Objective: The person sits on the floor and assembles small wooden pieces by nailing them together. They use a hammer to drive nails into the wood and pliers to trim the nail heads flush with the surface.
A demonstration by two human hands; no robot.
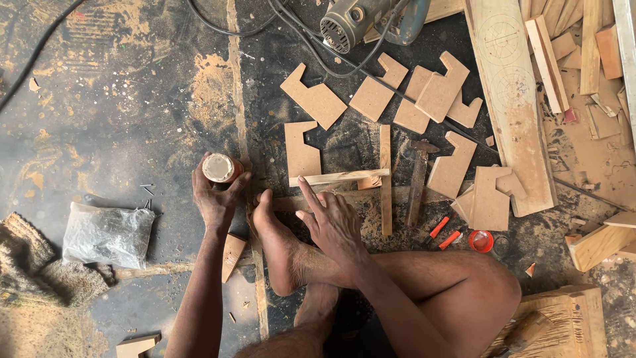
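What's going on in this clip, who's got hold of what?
A person sits on a dusty workshop floor among cut wooden pieces. The left hand grips a small round container standing on the floor. The right hand presses an index finger onto a thin wooden strip laid across an upright strip, beside a notched board. A bare foot rests on the lower strip. A hammer, a power tool and a plastic bag lie nearby.
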